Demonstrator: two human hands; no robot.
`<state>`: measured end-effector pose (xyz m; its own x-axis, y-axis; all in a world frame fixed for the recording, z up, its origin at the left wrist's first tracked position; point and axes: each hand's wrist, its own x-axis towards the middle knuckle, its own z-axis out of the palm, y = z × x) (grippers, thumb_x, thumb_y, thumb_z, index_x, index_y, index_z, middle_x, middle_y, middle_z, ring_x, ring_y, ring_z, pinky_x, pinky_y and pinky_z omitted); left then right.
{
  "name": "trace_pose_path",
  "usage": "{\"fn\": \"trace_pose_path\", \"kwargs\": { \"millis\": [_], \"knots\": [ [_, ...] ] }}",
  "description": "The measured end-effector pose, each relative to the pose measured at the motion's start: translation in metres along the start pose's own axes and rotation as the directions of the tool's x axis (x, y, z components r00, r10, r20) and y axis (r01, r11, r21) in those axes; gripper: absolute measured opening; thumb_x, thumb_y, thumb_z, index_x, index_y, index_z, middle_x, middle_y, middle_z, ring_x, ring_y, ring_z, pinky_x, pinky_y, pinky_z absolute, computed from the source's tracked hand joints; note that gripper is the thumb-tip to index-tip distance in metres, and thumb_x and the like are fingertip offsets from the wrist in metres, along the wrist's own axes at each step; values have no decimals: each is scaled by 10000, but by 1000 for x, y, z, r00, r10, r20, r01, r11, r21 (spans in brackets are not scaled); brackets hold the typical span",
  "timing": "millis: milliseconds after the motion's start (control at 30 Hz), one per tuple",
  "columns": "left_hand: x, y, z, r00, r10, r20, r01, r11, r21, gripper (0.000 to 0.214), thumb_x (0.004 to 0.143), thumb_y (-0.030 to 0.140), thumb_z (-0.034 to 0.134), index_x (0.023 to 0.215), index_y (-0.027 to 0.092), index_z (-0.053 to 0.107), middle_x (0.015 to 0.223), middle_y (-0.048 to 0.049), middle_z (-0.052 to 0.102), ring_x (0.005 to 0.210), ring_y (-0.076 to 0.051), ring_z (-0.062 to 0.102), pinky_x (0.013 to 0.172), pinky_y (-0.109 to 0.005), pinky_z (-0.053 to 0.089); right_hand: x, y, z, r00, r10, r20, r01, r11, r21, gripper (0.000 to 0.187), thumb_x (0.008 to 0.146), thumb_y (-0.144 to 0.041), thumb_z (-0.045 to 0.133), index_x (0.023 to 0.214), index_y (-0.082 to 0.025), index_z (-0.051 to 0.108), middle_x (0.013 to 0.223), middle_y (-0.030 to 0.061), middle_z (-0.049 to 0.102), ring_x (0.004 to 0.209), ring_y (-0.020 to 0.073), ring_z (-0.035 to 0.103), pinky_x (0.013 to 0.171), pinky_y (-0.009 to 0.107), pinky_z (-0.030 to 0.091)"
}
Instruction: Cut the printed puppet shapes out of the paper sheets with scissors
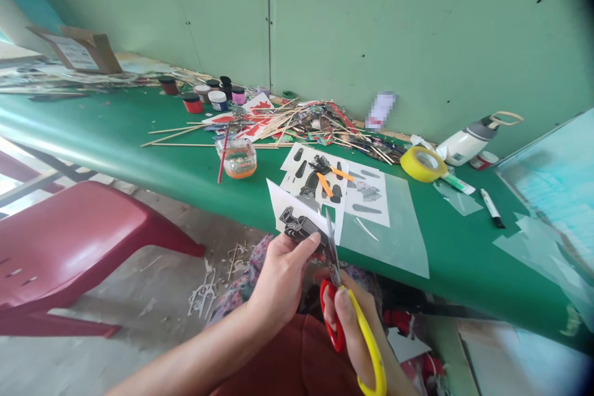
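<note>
Bright, even daylight, strongest from the left. Pale glare band along the counter (69, 130) on that side; floor (139, 297) partly washed out. Soft shadow beneath the counter edge. Wide-angle bend curves the counter; right corners vignette dark. Pixelated patch (380, 108) against the wall (417, 25). Left hand (278, 275), printed sheet (290, 213), scissors (367, 335) and right hand (355, 346) fairly sharp; far clutter softer.

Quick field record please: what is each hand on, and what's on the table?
left hand: pinches printed paper sheet
right hand: grips scissors by red and yellow handles
blades: at the sheet's right edge
table: green; holds printed sheets, yellow tape roll, glass jar, paint pots, sticks
red chair: on the floor, left
</note>
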<state>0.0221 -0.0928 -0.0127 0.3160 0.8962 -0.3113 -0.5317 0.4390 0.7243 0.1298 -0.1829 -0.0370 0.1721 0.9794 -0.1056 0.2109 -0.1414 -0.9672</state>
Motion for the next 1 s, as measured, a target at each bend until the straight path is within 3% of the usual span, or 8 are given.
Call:
{"fn": "trace_pose_path", "kwargs": {
  "millis": [167,500,700,833,933,1000],
  "knots": [
    [2,5,-3,1000,14,10,-15,996,87,189,743,288,772,706,151,647,641,0,601,588,-119,524,541,-239,461,2,6,-7,997,20,81,-18,1000,-21,509,953,-642,366,994,-196,608,629,-23,426,538,149,393,475,260,316],
    [5,15,-10,992,102,79,-123,931,343,236,775,284,716,603,157,614,555,9,584,545,-108,500,544,-227,389,2,12,-10,995,57,83,-61,996,57,592,894,-702,452,1044,-172,669,620,-32,399,532,130,383,461,241,306],
    [10,18,-11,994,39,103,-73,934,351,197,756,280,725,637,147,641,576,5,593,537,-107,504,547,-235,393,1,14,-9,994,84,63,-87,995,51,596,876,-705,477,1042,-170,683,593,-37,399,521,126,380,461,238,320],
    [13,20,-12,992,9,123,-44,957,286,153,724,273,745,681,141,680,657,-13,628,559,-112,508,560,-250,420,0,11,-7,998,51,47,-54,996,77,592,857,-711,500,1076,-191,678,620,-16,524,543,148,487,512,262,386],
    [14,20,-14,992,-4,127,-30,963,269,157,715,279,757,685,146,680,670,-15,633,584,-122,513,574,-258,420,0,9,-8,997,25,70,-32,995,97,590,861,-718,494,1099,-207,667,746,30,651,702,217,659,678,307,492],
    [15,20,-15,991,-11,134,-25,964,263,160,721,281,755,683,148,674,663,-13,629,586,-123,513,577,-259,410,0,9,-9,994,15,106,-25,995,93,589,879,-711,474,1117,-204,658,841,61,676,822,258,703,764,332,520]
  ]
}}
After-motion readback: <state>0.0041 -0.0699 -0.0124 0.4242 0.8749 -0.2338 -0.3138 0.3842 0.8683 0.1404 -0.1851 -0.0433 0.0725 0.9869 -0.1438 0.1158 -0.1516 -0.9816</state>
